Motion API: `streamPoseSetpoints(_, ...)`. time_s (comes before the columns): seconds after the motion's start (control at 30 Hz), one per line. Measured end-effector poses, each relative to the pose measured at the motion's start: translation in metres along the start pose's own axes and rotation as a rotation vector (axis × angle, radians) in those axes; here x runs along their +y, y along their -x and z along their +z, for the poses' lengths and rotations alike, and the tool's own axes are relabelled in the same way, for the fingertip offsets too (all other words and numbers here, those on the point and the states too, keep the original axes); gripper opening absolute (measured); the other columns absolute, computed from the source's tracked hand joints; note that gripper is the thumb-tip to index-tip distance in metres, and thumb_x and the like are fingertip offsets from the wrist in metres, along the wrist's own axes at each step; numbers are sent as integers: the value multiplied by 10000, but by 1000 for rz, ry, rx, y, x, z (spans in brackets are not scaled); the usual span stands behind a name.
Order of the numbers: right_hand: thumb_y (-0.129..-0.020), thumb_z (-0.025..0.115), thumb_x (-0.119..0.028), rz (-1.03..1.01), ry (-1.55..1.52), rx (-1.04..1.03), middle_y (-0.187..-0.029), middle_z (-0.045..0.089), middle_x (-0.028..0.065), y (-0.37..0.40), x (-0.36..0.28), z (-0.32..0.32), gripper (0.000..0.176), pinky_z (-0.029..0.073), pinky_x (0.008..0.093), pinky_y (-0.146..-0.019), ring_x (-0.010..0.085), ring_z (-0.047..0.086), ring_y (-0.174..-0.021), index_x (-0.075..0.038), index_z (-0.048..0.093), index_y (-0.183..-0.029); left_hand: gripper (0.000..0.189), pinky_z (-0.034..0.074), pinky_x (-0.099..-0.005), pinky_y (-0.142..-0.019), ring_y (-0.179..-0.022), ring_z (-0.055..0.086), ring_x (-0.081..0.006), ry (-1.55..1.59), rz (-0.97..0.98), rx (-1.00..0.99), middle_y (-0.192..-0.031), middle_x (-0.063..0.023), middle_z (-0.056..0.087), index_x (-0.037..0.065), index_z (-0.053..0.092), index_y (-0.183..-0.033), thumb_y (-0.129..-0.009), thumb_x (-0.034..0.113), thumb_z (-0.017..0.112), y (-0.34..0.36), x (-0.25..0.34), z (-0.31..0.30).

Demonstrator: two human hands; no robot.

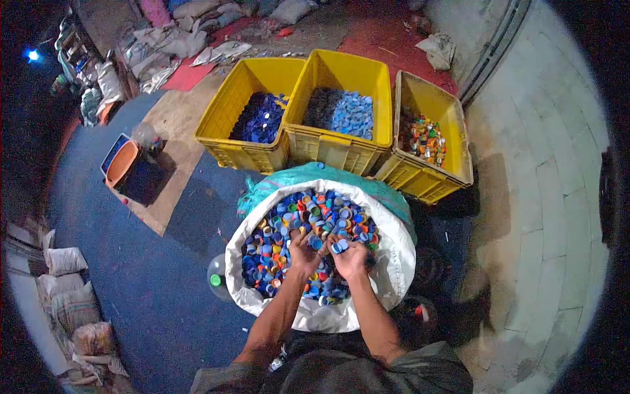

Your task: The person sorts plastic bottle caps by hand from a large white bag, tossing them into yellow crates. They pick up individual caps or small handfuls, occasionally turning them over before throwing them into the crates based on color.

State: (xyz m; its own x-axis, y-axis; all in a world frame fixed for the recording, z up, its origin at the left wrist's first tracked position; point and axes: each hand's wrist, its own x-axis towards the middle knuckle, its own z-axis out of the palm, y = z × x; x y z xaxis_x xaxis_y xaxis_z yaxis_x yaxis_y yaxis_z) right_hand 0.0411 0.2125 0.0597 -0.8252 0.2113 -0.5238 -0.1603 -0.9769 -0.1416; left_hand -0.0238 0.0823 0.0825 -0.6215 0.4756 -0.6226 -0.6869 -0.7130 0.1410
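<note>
Over an upward-opening sack (396,261), left hand (304,253), right hand (350,257), both holding blue caps (338,247).

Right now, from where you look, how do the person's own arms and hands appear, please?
Both hands, left and right, are bare, without gloves. The wrists show no watch or band. Dark, greyish sleeves leave the forearms uncovered.

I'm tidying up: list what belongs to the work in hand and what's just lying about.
In the work: bottle caps, open white sack, probably three yellow crates.

Lying about, apparently: orange tub, green-capped bottle, stuffed sacks on the left.
</note>
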Motion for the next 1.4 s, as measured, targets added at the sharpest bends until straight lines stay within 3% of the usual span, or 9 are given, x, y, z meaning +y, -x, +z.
streamPoseSetpoints(0.23, -739, 476, -109, -176, 32, 50, -953, 557, 144, -55, -40, 49, 309, 477, 407, -827, 290, 562, -896, 37, 497, -1011, 259, 489, -390, -749, -855, 565, -243, -38, 32, -136, -907, -96, 591, 39, 551, -882, -892, 291, 495, -79, 6, 66)
streamPoseSetpoints(0.27, -795, 461, -167, -161, 93, 11, -939, 591, 130, -66, -52, 64, 260, 482, 414, -781, 276, 579, -867, -5, 540, -983, 289, 457, -411, -909, -947, 559, -287, -84, 50, -195, -951, -130, 608, 13, 557, -958, -906, 284, 468, -68, 12, 106)
streamPoseSetpoints(0.43, -836, 481, -245, -352, -51, -250, -951, 614, 133, -77, -109, 234, 193, 457, 479, -903, 314, 581, -911, -68, 552, -865, 407, 431, -386, -826, -795, 516, -270, -179, 119, -399, -878, -144, 564, -27, 503, -969, -864, 364, 545, -103, 61, 241)
streamPoseSetpoints(0.53, -750, 439, -92, -403, -28, -174, -1055, 533, 293, -111, -141, 251, 302, 385, 532, -1013, 468, 483, -1072, 135, 485, -942, 421, 445, -362, -702, -645, 460, -225, 14, -12, -648, -811, -127, 522, -42, 486, -952, -857, 360, 563, -89, 93, 286)
streamPoseSetpoints(0.7, -734, 482, -18, -407, 96, -334, -1086, 529, 231, -101, -144, 193, 210, 430, 466, -956, 372, 511, -1042, 86, 501, -915, 516, 449, -362, -763, -788, 524, -239, -111, 216, -283, -978, -170, 555, -90, 454, -1115, -868, 352, 559, -52, 98, 244)
streamPoseSetpoints(0.83, -829, 573, -149, -464, 326, -31, -1178, 523, 153, -46, -99, 124, 454, 456, 393, -903, 251, 525, -1043, 30, 465, -1232, 464, 444, -328, -844, -997, 554, -236, -181, 263, -119, -1196, -176, 546, -28, 485, -1165, -885, 339, 535, -46, 96, 128)
streamPoseSetpoints(0.97, -804, 653, -105, -729, 1180, 139, -861, 615, 53, -24, -49, -4, 220, 477, 266, -682, 138, 586, -739, 1, 578, -982, 151, 431, -253, -632, -674, 546, -130, -325, 171, -220, -806, 2, 591, 112, 568, -824, -874, 250, 533, -34, 83, -26)
streamPoseSetpoints(1.27, -749, 706, -126, -610, 1958, 108, -922, 641, 137, 36, 27, -16, 377, 445, 422, -799, 313, 584, -844, -34, 558, -1083, 69, 345, -214, -473, -549, 425, -56, -588, 482, 320, -681, 35, 492, 66, 587, -870, -825, 119, 587, 50, 32, -124)
streamPoseSetpoints(1.4, -742, 711, -146, -965, 2176, -34, -1057, 617, 159, 7, 32, -21, 498, 325, 512, -974, 355, 558, -1031, -29, 493, -1174, 198, 352, -217, -477, -548, 427, -61, -714, 458, 405, -695, 22, 492, 33, 551, -998, -825, 107, 612, 73, 27, -120)
